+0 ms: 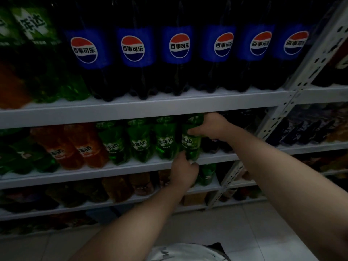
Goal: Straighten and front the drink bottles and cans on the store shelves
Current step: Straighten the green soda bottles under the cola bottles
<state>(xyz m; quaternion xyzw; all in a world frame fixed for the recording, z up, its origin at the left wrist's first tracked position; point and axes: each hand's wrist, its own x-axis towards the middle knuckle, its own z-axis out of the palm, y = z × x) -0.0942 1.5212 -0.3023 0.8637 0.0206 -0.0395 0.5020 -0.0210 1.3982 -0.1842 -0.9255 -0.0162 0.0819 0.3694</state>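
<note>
A green soda bottle stands at the right end of a row of green bottles on the middle shelf. My right hand grips its upper part just under the shelf above. My left hand holds the bottle at its base, at the shelf's front edge. Two orange bottles stand left of the green row. Dark cola bottles sit right of the held bottle, partly hidden behind my right forearm.
Large blue-labelled cola bottles line the upper shelf, with green and orange bottles at their left. Lower shelves carry more dim bottles. A perforated metal upright divides the shelving at right. Tiled floor lies below.
</note>
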